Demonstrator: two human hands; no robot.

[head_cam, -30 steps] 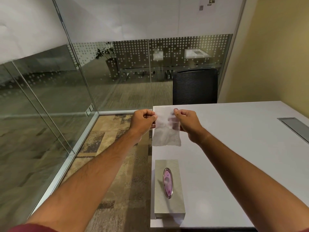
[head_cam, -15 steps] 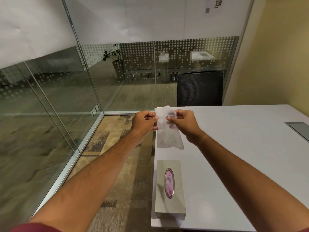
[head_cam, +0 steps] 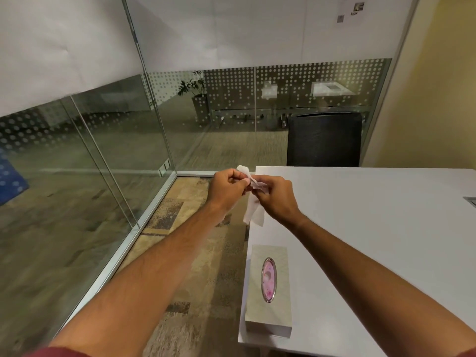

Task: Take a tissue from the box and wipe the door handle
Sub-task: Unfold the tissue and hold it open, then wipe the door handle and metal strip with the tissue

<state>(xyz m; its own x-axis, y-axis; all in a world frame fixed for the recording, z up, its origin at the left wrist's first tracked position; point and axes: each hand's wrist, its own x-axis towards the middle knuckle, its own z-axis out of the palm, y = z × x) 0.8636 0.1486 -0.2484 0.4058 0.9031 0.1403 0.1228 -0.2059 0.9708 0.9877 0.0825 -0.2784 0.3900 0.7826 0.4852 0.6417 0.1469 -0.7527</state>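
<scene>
Nearest the camera, the tissue box (head_cam: 268, 289) lay flat on the left edge of the white desk (head_cam: 373, 228), close to the desk's near corner, its long side running away from the viewer. An oval metal-rimmed opening with pink showing inside sat in the middle of the box's top.

Beyond the box, both bare forearms reached forward and met above the desk's left edge. The left hand (head_cam: 228, 188) and the right hand (head_cam: 277, 198) were almost touching, each with fingers curled closed on the tissue (head_cam: 253, 215). The tissue was bunched between them: a small crumpled end stuck up past the left hand's fingertips, and a longer loose flap hung down below the hands, over the desk edge, well clear of the box.

Left of the box, patterned carpet (head_cam: 195, 266) ran up to the metal base rail of a glass wall (head_cam: 90, 150).

Farther than the hands, at the desk's far side, stood a black mesh-backed chair (head_cam: 323, 139). Behind it, a glass partition with a band of white dots showed a potted plant (head_cam: 195, 94) on its other side. A yellow wall (head_cam: 443, 86) rose on the right, beyond the desk.
</scene>
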